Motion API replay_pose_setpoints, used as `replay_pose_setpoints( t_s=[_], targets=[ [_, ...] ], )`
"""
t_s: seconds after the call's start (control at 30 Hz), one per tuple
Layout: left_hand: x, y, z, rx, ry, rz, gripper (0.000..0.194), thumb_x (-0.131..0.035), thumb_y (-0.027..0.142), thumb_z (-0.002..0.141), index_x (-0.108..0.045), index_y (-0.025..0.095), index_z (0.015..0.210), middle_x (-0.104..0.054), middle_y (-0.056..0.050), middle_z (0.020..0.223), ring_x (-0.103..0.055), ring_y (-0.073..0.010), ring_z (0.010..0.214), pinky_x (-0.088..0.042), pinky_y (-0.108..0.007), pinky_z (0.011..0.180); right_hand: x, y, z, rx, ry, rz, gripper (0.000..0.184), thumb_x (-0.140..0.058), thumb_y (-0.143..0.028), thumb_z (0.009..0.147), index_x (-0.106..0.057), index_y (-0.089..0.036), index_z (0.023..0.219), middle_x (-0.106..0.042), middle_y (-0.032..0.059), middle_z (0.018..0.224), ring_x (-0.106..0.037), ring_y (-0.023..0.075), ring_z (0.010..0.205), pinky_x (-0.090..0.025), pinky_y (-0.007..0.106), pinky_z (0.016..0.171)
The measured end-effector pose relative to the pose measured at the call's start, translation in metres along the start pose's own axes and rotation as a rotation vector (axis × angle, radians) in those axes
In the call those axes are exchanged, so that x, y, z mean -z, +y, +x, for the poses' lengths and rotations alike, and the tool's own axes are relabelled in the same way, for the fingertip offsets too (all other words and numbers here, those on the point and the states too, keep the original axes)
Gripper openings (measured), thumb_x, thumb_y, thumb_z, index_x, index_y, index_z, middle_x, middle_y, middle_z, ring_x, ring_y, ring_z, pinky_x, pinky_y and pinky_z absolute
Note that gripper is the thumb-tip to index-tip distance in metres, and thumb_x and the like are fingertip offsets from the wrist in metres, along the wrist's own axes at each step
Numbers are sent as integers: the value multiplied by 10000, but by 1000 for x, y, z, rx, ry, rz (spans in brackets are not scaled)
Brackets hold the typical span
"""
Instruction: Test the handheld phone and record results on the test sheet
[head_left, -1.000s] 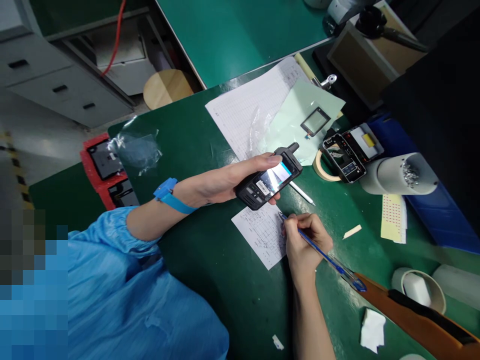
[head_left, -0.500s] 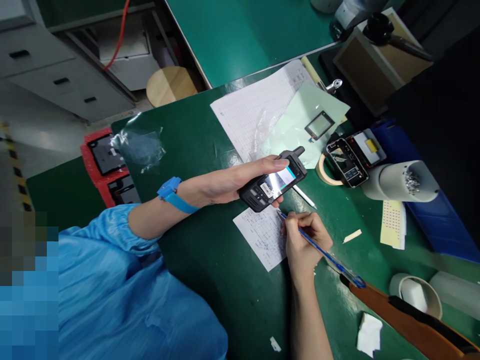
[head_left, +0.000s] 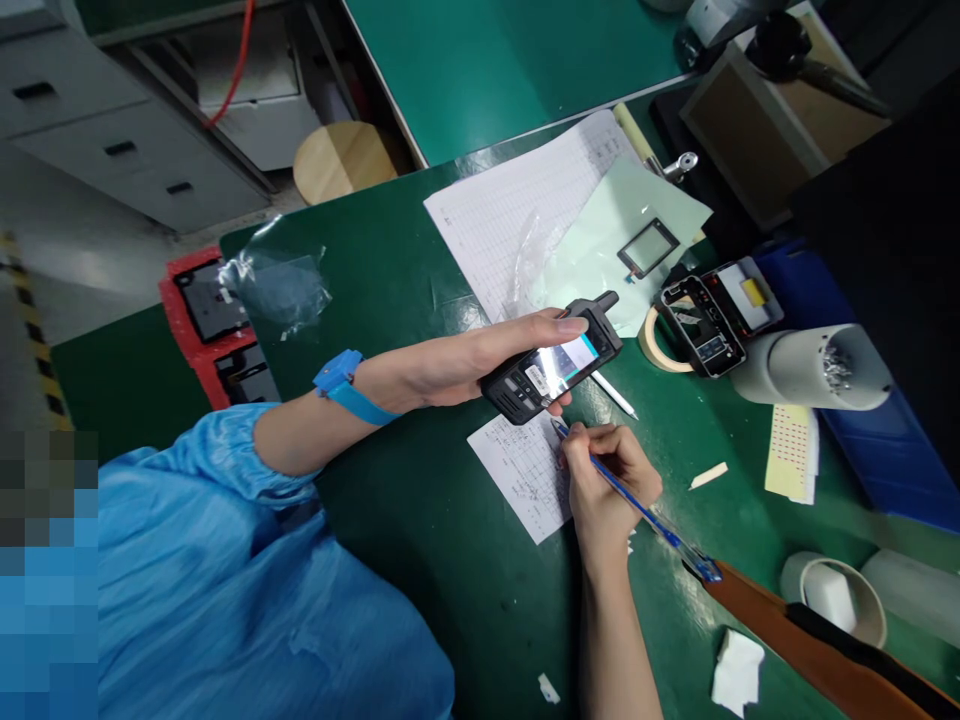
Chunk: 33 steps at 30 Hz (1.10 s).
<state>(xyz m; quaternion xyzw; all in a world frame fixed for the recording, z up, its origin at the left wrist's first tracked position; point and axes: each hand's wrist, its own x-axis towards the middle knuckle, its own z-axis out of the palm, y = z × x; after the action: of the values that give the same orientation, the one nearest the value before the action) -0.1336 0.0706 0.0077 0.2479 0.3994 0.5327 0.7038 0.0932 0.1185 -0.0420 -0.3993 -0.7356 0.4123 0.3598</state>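
Note:
A black handheld radio (head_left: 553, 362) with a lit screen and a short antenna lies in my left hand (head_left: 517, 345). The thumb rests on the upper part of its screen, and the fingers wrap underneath. My right hand (head_left: 611, 485) is closed around a blue pen (head_left: 630, 492), whose tip meets a small handwritten sheet of paper (head_left: 525, 480) just below the radio. Part of that sheet is hidden by the radio and my right hand. A white stylus-like stick (head_left: 615, 396) lies on the table beyond the radio.
Past the radio lie a lined sheet (head_left: 495, 215), a pale green sheet (head_left: 581, 240) and a small black frame (head_left: 649, 248). On the right are a tape roll (head_left: 660, 345), an opened device housing (head_left: 701, 325), a white cup (head_left: 814, 365) and an orange-brown tool handle (head_left: 795, 620). Plastic film (head_left: 281, 290) lies left.
The pen's back end has tilted slightly, and my right hand has shifted a little left. The radio stays in my left hand. The whole view has moved slightly.

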Motion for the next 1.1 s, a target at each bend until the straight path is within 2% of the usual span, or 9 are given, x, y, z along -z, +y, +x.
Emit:
replay_pose_setpoints(
  t_s=[0.17, 0.3, 0.43, 0.7, 0.9, 1.0, 1.1],
  targets=[
    [-1, 0, 0, -24, -10, 2, 584, -790, 711, 988, -725, 225, 1304, -777, -38, 991, -820, -250, 961, -683, -389, 931, -2, 2, -1, -24, 36, 8, 436, -774, -219, 931, -436, -261, 658, -594, -65, 608, -507, 106, 517, -419, 257, 541],
    [-1, -2, 1, -37, -13, 6, 553, -767, 735, 991, -730, 262, 1276, -779, -30, 983, -817, -262, 972, -685, -392, 929, -3, 3, 0, -18, 32, 1, 438, -772, -216, 912, -423, -265, 652, -586, -66, 602, -513, 108, 514, -424, 257, 535],
    [-2, -2, 1, -43, -6, 2, 530, -762, 733, 995, -735, 252, 1216, -773, -33, 976, -810, -254, 952, -692, -384, 910, -3, 2, 0, -17, 41, 1, 430, -763, -220, 916, -421, -268, 659, -572, -69, 603, -499, 106, 505, -414, 255, 518],
    [0, -3, 2, -37, 0, 20, 532, -745, 717, 1007, -747, 249, 1262, -775, -42, 998, -816, -274, 1006, -687, -396, 925, -3, 1, 0, -43, 54, -10, 435, -745, -230, 901, -388, -275, 656, -548, -73, 588, -491, 108, 502, -419, 259, 528],
    [-3, 0, 0, -34, 1, -20, 478, -790, 690, 991, -730, 256, 1180, -762, -23, 1001, -799, -234, 945, -690, -357, 875, -5, -4, 1, -34, 77, 17, 425, -732, -194, 880, -388, -270, 641, -535, -80, 575, -485, 99, 493, -422, 254, 535],
    [-4, 2, -1, -22, 8, -5, 494, -792, 685, 994, -717, 232, 1175, -759, -41, 1011, -797, -246, 957, -682, -360, 845, -5, -7, 3, -75, 92, 65, 434, -739, -212, 886, -383, -278, 646, -550, -79, 570, -517, 107, 464, -421, 255, 496],
    [-3, 2, -1, -29, 6, 25, 534, -763, 703, 1006, -718, 222, 1235, -762, -56, 998, -802, -271, 980, -680, -404, 884, -5, -9, 4, -111, 150, 122, 443, -739, -227, 887, -366, -287, 656, -556, -86, 556, -556, 119, 427, -423, 248, 439]
  ],
)
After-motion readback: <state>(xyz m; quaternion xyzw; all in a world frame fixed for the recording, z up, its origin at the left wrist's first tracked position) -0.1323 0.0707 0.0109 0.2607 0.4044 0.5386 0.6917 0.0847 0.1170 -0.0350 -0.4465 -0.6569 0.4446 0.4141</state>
